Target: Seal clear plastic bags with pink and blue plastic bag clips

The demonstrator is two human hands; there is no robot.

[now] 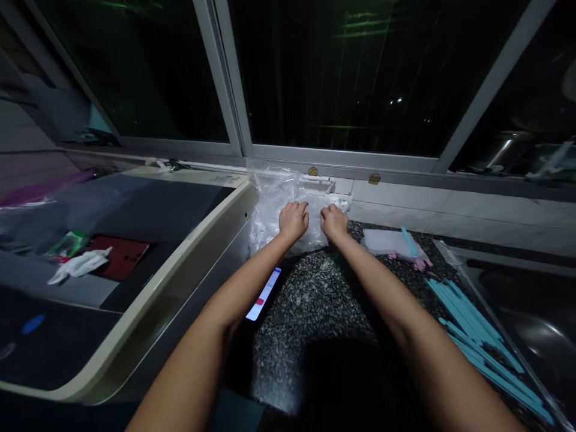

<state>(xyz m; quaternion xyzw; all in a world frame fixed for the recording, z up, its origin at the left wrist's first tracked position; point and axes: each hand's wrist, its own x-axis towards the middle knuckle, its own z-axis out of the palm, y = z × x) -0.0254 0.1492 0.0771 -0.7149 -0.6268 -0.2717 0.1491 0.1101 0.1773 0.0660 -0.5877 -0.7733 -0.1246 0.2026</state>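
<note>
A crumpled clear plastic bag (pixel 273 207) stands against the tiled wall at the back of the speckled counter (pixel 310 300). My left hand (pixel 294 220) is on the front of the bag with its fingers curled closed. Just to its right, my right hand (pixel 333 222) is also closed, on the bag's right part. The plastic appears gripped by both hands, though their fingertips are hidden behind the knuckles. Beneath my left forearm lies a phone (pixel 266 295) with a lit screen, partly covered.
On the left, a washing machine (pixel 135 294) carries a red booklet (pixel 123 257) and a white crumpled tissue (pixel 81 265). To the right lie a translucent packet (pixel 384 241), several light-blue flat strips (pixel 472 324) and a metal sink (pixel 535 312). A window frame (pixel 342 157) runs along the back.
</note>
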